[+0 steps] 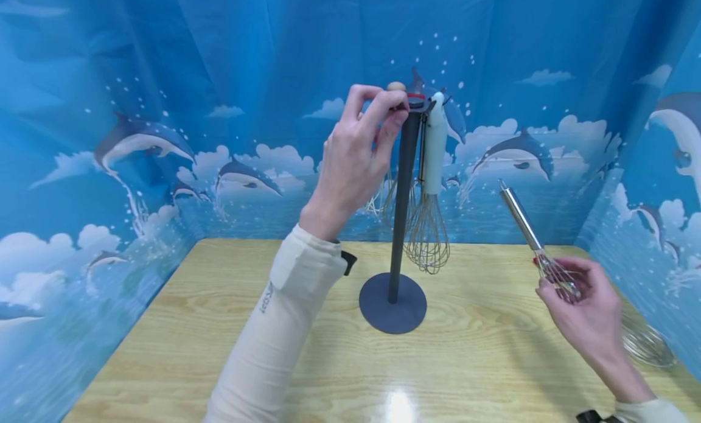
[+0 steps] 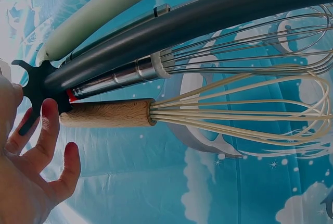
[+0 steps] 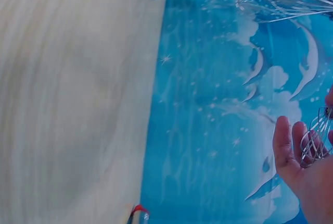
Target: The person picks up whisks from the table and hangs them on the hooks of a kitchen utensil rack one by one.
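A dark grey stand (image 1: 402,228) with a round base is upright on the table. My left hand (image 1: 356,146) is at its top, thumb and index finger pinching the star-shaped hook piece (image 2: 44,86). From the hooks hang a whisk with a pale green handle (image 1: 436,152), a metal-handled whisk (image 2: 119,75) and a wooden-handled whisk (image 2: 112,113) with cream wires. To the right, my right hand (image 1: 588,304) holds a small metal whisk (image 1: 523,219) by its wire loops. Its handle points up and left, raised above the table.
Another wire whisk (image 1: 648,344) lies at the table's right edge, partly hidden by my right hand. The wood-grain table (image 1: 219,350) meets a blue dolphin-print curtain (image 1: 274,45) behind and at both sides.
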The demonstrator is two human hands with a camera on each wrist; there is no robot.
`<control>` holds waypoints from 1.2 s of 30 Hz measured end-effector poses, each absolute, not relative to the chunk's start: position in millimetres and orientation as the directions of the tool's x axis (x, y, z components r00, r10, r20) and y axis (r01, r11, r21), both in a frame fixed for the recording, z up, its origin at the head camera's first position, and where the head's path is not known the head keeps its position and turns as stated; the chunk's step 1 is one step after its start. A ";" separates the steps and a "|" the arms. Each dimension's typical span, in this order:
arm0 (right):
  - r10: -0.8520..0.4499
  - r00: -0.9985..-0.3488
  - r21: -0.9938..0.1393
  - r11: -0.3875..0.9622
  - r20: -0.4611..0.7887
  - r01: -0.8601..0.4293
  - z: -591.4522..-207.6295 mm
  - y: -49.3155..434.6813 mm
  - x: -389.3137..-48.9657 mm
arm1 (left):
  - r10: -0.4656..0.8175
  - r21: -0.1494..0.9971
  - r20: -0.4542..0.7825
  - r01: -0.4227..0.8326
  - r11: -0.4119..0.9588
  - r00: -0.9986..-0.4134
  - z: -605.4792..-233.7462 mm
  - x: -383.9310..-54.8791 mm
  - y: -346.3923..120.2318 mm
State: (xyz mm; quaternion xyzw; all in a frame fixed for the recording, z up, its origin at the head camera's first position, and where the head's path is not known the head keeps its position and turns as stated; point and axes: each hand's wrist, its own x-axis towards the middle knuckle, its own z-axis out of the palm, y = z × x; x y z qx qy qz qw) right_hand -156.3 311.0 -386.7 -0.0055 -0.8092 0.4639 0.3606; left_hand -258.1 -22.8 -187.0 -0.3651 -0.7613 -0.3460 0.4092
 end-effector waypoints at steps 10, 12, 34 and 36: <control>0.318 -0.596 -0.666 0.491 0.737 -0.562 -373.1 290.8 -159.2 | 0.269 0.232 0.876 0.839 0.493 -0.400 -187.6 -258.8 -22.6; 0.309 -0.568 -0.642 0.472 0.762 -0.604 -371.2 286.8 -159.8 | 0.267 0.232 0.876 0.838 0.493 -0.400 -187.7 -259.1 -22.7; 0.251 -0.423 -0.490 0.362 0.871 -0.793 -333.3 243.4 -156.3 | 0.199 0.173 0.919 0.800 0.574 -0.341 -187.4 -254.6 -10.1; 0.248 -0.412 -0.477 0.344 0.877 -0.808 -328.5 239.0 -157.0 | 0.201 0.161 0.921 0.794 0.586 -0.335 -186.9 -254.0 -8.5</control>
